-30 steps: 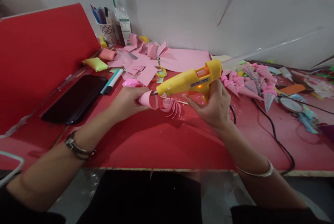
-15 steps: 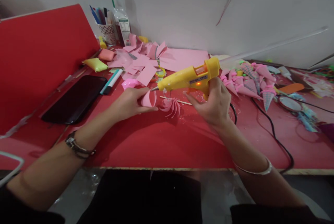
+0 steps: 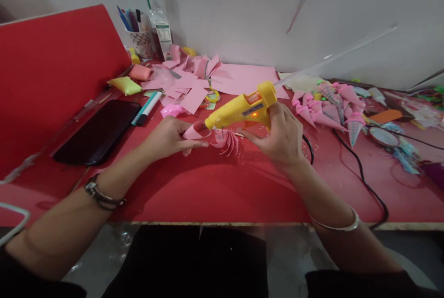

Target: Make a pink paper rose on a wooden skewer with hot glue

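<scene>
Pink paper curl (image 3: pixel 194 130) at table centre, pinched by left hand (image 3: pixel 166 138). Yellow glue gun (image 3: pixel 243 109) gripped in right hand (image 3: pixel 282 136), nozzle touching curl from 3 o'clock. Pink paper fan (image 3: pixel 227 140) just beside, at 4 o'clock. Black phone (image 3: pixel 99 131) well apart at 9; pink cones (image 3: pixel 326 110) at 2.

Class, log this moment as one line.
left hand: holds curled pink paper piece | right hand: grips yellow glue gun | nozzle at paper | pink paper fan beside
</scene>
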The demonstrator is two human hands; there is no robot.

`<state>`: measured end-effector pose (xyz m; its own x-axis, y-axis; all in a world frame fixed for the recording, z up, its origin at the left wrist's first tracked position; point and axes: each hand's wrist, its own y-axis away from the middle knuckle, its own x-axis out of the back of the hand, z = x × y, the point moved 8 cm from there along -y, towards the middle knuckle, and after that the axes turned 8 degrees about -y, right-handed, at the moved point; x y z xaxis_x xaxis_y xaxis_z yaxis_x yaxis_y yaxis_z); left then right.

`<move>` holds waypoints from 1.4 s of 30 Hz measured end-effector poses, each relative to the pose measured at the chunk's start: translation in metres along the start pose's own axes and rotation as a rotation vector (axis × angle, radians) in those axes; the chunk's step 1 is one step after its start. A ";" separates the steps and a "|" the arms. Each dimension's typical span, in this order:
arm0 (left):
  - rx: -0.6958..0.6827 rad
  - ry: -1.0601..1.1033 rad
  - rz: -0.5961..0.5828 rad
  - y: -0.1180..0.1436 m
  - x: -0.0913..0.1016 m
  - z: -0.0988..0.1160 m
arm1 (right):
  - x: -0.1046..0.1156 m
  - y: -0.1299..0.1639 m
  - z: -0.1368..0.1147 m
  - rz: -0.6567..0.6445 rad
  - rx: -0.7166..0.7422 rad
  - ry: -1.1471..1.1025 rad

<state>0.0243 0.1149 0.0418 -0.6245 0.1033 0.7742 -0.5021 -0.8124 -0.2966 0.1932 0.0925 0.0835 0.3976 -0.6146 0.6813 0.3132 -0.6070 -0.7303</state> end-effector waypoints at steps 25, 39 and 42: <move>0.205 0.050 -0.101 0.002 -0.011 -0.015 | 0.008 0.000 -0.012 0.024 0.081 -0.027; 0.218 -0.137 -0.040 0.000 -0.004 -0.016 | 0.003 0.000 -0.016 -0.024 0.067 -0.109; 0.170 -0.155 -0.004 0.000 -0.001 -0.013 | 0.001 0.000 -0.015 -0.058 0.063 -0.135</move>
<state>0.0173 0.1224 0.0335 -0.5170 0.0283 0.8555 -0.3880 -0.8986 -0.2048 0.1805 0.0848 0.0849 0.4886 -0.5037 0.7125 0.3902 -0.6042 -0.6948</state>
